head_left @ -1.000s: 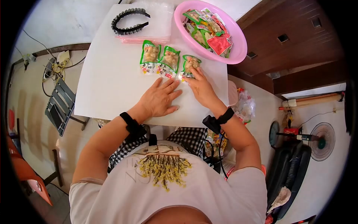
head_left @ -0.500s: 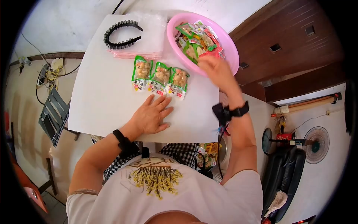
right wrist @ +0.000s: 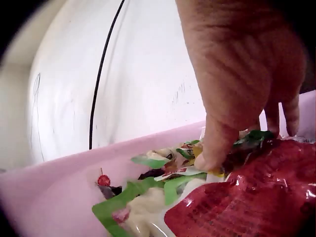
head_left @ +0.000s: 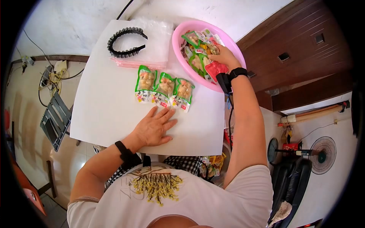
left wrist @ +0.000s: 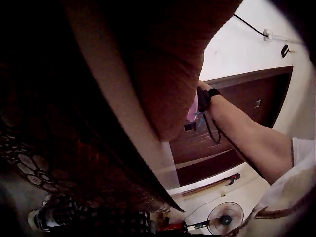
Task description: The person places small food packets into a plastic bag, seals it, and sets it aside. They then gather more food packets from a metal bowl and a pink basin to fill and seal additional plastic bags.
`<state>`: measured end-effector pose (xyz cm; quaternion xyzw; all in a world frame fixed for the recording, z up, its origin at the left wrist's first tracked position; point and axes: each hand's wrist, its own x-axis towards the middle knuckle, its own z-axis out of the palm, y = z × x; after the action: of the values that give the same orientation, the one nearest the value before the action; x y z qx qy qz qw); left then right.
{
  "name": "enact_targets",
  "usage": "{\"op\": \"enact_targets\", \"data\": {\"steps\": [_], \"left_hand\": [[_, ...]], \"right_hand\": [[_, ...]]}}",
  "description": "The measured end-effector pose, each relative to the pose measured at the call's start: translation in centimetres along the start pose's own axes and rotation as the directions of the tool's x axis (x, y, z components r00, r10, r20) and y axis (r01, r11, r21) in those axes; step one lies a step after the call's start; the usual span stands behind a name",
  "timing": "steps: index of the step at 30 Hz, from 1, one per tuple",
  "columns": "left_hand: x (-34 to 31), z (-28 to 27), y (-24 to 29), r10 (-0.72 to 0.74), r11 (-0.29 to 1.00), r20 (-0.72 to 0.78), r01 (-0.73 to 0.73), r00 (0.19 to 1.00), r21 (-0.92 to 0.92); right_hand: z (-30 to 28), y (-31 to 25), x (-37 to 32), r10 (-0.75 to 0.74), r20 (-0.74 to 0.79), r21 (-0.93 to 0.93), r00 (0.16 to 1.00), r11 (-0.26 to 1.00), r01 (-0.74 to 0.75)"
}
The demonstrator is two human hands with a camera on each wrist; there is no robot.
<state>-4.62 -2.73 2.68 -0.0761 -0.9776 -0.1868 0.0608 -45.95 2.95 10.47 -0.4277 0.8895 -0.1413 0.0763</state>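
Three green-edged snack packets [head_left: 165, 89] lie side by side on the white table [head_left: 110, 114], their clear windows showing pale pieces. Just below them my left hand [head_left: 154, 128] rests palm down, fingers spread, fingertips close to the packets' lower edges. My right hand [head_left: 227, 60] reaches into a pink basin [head_left: 178, 47] heaped with mixed packets. In the right wrist view, its thumb and fingers point down, well apart, among the packets. A red packet [right wrist: 247, 197] lies under that hand, beside a green-edged one [right wrist: 143, 207]. Some fingertips are hidden behind the packets.
At the table's back left is a stack of clear bags [head_left: 159, 41] with pink edges, and a black headband [head_left: 111, 42] lies on it. A folding chair [head_left: 57, 119] stands left of the table. Behind the basin is a white wall [head_left: 213, 9].
My right hand has left the rightmost packet, which now lies against the other two, and has moved up and right into the basin. My left hand stays flat on the table.
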Motion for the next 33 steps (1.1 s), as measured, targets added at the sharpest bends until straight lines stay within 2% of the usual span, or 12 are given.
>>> {"op": "enact_targets", "data": {"steps": [5,9,12,15,18,21,24,27,28,31,33], "left_hand": [[-0.1,0.1,0.0,0.007,1.0,-0.019,-0.007,1.0,0.008],[-0.2,0.0,0.1,0.008,1.0,-0.031,-0.008,0.999,0.008],[-0.2,0.0,0.2,0.006,1.0,-0.037,-0.006,0.999,0.011],[-0.3,0.1,0.1,0.006,1.0,-0.044,-0.005,0.999,0.018],[-0.3,0.2,0.0,0.005,0.999,-0.024,-0.004,1.0,0.048],[-0.2,0.3,0.0,-0.002,0.999,-0.012,0.002,1.0,0.043],[-0.1,0.3,0.0,-0.007,0.999,0.005,0.006,1.0,0.048],[-0.2,0.3,-0.1,0.002,1.0,-0.026,-0.001,1.0,0.026],[-0.3,0.3,-0.1,0.002,1.0,-0.032,-0.001,0.999,0.021],[-0.3,0.4,-0.2,0.0,1.0,-0.049,0.0,0.999,0.01],[-0.4,0.3,-0.1,-0.002,1.0,-0.057,0.002,0.998,-0.001]], "right_hand": [[0.2,0.8,0.6,-0.019,0.034,-0.071,0.999,0.997,0.021],[-0.6,-1.2,-0.7,0.017,0.032,-0.141,0.999,0.99,-0.012],[0.9,-1.0,0.0,0.032,-0.053,-0.186,0.998,0.982,-0.041],[0.9,-1.1,0.6,0.107,0.023,-0.18,0.994,0.978,-0.101],[1.1,-1.1,1.0,0.098,0.017,-0.207,0.995,0.974,-0.092],[-0.5,-5.2,0.2,0.105,-0.046,-0.354,0.993,0.928,-0.115],[-1.1,-9.1,0.5,-0.047,-0.06,-0.284,0.997,0.958,0.028],[1.1,-8.7,3.3,-0.306,0.015,-0.249,0.952,0.921,0.3],[2.3,-8.3,4.6,-0.319,0.004,-0.338,0.948,0.892,0.301],[4.3,-7.7,5.8,-0.362,-0.06,-0.401,0.93,0.862,0.309],[3.1,-8.8,5.3,-0.223,-0.048,-0.34,0.974,0.92,0.194]]}}
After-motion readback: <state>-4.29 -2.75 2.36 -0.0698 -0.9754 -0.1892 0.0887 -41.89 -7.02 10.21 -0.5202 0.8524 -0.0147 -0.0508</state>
